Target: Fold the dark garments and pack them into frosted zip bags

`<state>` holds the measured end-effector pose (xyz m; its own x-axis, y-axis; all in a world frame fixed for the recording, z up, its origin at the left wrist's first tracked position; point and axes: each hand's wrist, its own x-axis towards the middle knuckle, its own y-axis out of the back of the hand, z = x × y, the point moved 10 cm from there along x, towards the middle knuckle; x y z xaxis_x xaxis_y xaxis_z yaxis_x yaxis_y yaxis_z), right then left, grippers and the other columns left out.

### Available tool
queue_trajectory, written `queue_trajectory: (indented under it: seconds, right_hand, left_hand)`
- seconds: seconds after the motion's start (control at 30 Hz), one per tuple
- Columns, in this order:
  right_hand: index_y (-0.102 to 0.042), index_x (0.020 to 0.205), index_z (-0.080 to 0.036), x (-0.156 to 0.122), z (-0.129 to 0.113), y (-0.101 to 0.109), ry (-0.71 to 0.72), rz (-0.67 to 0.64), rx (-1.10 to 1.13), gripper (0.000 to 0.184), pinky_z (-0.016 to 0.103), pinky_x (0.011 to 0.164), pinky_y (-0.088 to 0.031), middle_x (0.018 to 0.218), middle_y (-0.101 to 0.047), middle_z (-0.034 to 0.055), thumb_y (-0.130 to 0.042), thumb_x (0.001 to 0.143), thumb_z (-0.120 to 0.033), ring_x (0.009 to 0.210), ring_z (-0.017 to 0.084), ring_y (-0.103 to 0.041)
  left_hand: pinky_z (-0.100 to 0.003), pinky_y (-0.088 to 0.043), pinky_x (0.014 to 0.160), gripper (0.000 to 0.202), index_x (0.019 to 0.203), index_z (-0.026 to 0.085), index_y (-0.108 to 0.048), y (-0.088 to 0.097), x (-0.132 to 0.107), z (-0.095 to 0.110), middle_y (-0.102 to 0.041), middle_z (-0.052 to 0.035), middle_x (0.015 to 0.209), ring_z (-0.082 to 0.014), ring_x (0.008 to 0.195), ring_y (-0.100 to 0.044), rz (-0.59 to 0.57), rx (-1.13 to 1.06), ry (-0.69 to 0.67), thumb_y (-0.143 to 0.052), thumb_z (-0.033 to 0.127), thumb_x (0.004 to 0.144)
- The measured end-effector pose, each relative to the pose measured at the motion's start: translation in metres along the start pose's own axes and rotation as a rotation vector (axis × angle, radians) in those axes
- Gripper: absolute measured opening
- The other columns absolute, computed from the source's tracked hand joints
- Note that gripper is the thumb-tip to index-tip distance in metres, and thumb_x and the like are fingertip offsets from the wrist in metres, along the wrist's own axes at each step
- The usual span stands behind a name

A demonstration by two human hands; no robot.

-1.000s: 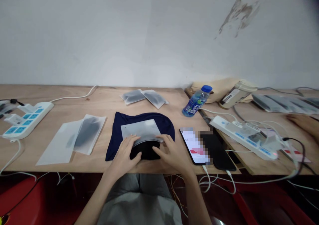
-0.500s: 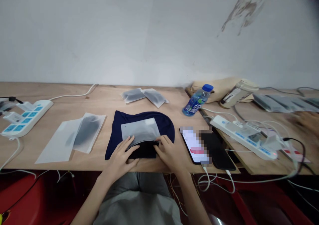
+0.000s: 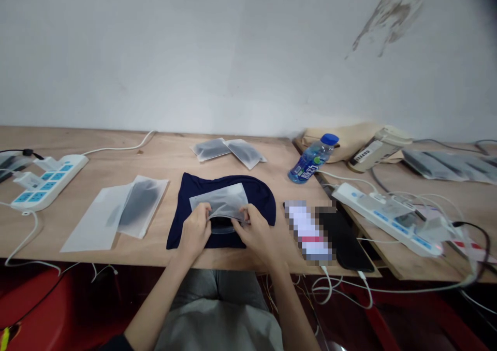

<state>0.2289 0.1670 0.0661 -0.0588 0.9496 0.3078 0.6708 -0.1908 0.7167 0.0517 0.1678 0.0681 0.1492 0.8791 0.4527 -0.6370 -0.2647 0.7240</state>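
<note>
A frosted plastic bag [image 3: 223,198] lies over a navy blue cloth [image 3: 261,195] with a rounded right edge. The bag's mouth faces me and gapes, with something black in the gap. My left hand [image 3: 198,232] has its fingers curled on the left side of the mouth, gripping the edge. On the right side, my right hand [image 3: 254,232] pinches the bag between thumb and fingers. How far the black material reaches into the bag is hidden.
At left lie a white sheet-like bag [image 3: 91,221], a frosted bag with dark contents [image 3: 143,203] and a power strip [image 3: 54,183]. Two filled bags [image 3: 245,152] lie behind. Rightward are a bottle [image 3: 312,159], two phones [image 3: 345,237], another power strip [image 3: 388,219] and a cup [image 3: 375,149].
My fingers have gone from lying spread by the bag's mouth to gripping its two sides. The mouth now gapes wider and the bag is more crumpled. The hand at far right has left view.
</note>
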Motion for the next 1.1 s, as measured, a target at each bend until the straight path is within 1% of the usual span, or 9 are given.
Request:
queue_trajectory:
  seconds: [0.1, 0.27, 0.37, 0.47, 0.57, 0.67, 0.8, 0.97, 1.1]
  right_hand:
    - [-0.050, 0.100, -0.020, -0.001, 0.002, -0.007, 0.037, -0.013, -0.021, 0.019, 0.029, 0.071, -0.044, 0.088, -0.058, 0.0035, -0.054, 0.083, -0.030, 0.079, 0.019, -0.057]
    - [-0.048, 0.084, -0.022, 0.001, 0.028, -0.014, -0.220, 0.162, -0.082, 0.008, 0.030, 0.063, -0.042, 0.075, -0.056, 0.0022, -0.046, 0.087, -0.029, 0.068, 0.020, -0.056]
    - [-0.052, 0.087, -0.021, 0.002, 0.024, -0.011, -0.202, 0.160, 0.077, 0.011, 0.031, 0.065, -0.046, 0.081, -0.059, 0.0036, -0.054, 0.083, -0.032, 0.074, 0.020, -0.059]
    - [-0.054, 0.108, -0.022, -0.006, 0.015, -0.011, -0.138, -0.040, 0.420, 0.030, 0.032, 0.076, -0.053, 0.104, -0.062, 0.0074, -0.061, 0.080, -0.031, 0.092, 0.020, -0.063]
    - [-0.049, 0.122, -0.024, -0.022, 0.014, -0.012, -0.157, -0.214, 0.669, 0.038, 0.037, 0.093, -0.053, 0.121, -0.061, 0.0093, -0.056, 0.085, -0.029, 0.111, 0.020, -0.062]
    - [-0.053, 0.117, -0.023, -0.029, 0.020, -0.008, -0.189, -0.162, 0.676, 0.029, 0.039, 0.099, -0.051, 0.120, -0.063, 0.0097, -0.052, 0.089, -0.031, 0.115, 0.021, -0.061]
    - [-0.059, 0.108, -0.022, -0.030, 0.015, -0.007, -0.170, -0.058, 0.625, 0.021, 0.037, 0.094, -0.055, 0.112, -0.067, 0.0091, -0.055, 0.090, -0.032, 0.105, 0.021, -0.067]
    - [-0.057, 0.116, -0.023, -0.033, -0.001, -0.002, -0.074, -0.058, 0.624, 0.024, 0.035, 0.092, -0.057, 0.116, -0.067, 0.0087, -0.052, 0.093, -0.030, 0.105, 0.020, -0.067]
    - [-0.059, 0.116, -0.023, -0.032, -0.012, 0.011, 0.055, 0.014, 0.376, 0.024, 0.037, 0.089, -0.057, 0.113, -0.068, 0.0096, -0.045, 0.096, -0.022, 0.103, 0.021, -0.067]
  left_hand:
    - [-0.026, -0.038, 0.055, 0.041, 0.102, 0.022, -0.049, -0.008, 0.006, -0.010, -0.056, 0.0016, 0.068, -0.0185, 0.059, -0.059, -0.073, 0.060, 0.110, -0.044, -0.003, 0.070]
    - [-0.028, -0.041, 0.061, 0.027, 0.096, 0.023, -0.051, -0.017, 0.009, -0.020, -0.061, -0.0002, 0.077, -0.0197, 0.068, -0.062, -0.203, 0.168, 0.260, -0.050, 0.003, 0.078]
    - [-0.032, -0.047, 0.072, 0.016, 0.099, 0.023, -0.053, -0.004, 0.006, -0.016, -0.061, -0.0028, 0.087, -0.0222, 0.083, -0.063, -0.176, 0.126, 0.175, -0.058, 0.020, 0.084]
    - [-0.039, -0.049, 0.086, 0.032, 0.111, 0.023, -0.053, 0.026, -0.005, -0.012, -0.058, -0.0068, 0.105, -0.0255, 0.101, -0.060, -0.061, 0.079, 0.088, -0.064, 0.035, 0.083]
    - [-0.043, -0.048, 0.092, 0.040, 0.119, 0.024, -0.054, 0.045, -0.019, 0.002, -0.055, -0.0092, 0.116, -0.0272, 0.110, -0.057, 0.033, 0.085, 0.014, -0.065, 0.037, 0.083]
    - [-0.046, -0.043, 0.100, 0.030, 0.116, 0.025, -0.060, 0.039, -0.027, 0.036, -0.057, -0.0094, 0.123, -0.0273, 0.118, -0.054, 0.086, 0.110, -0.129, -0.062, 0.029, 0.086]
    - [-0.049, -0.034, 0.111, 0.027, 0.115, 0.024, -0.063, 0.009, -0.025, 0.076, -0.065, -0.0068, 0.122, -0.0256, 0.124, -0.054, 0.087, 0.115, -0.289, -0.056, 0.018, 0.089]
    - [-0.052, -0.028, 0.114, 0.018, 0.106, 0.022, -0.066, -0.001, -0.017, 0.083, -0.073, -0.0024, 0.107, -0.0229, 0.115, -0.061, 0.120, 0.051, -0.313, -0.057, 0.020, 0.091]
    - [-0.051, -0.032, 0.112, 0.011, 0.094, 0.022, -0.067, 0.005, -0.018, 0.084, -0.074, -0.0001, 0.100, -0.0211, 0.110, -0.064, 0.146, 0.030, -0.346, -0.058, 0.018, 0.091]
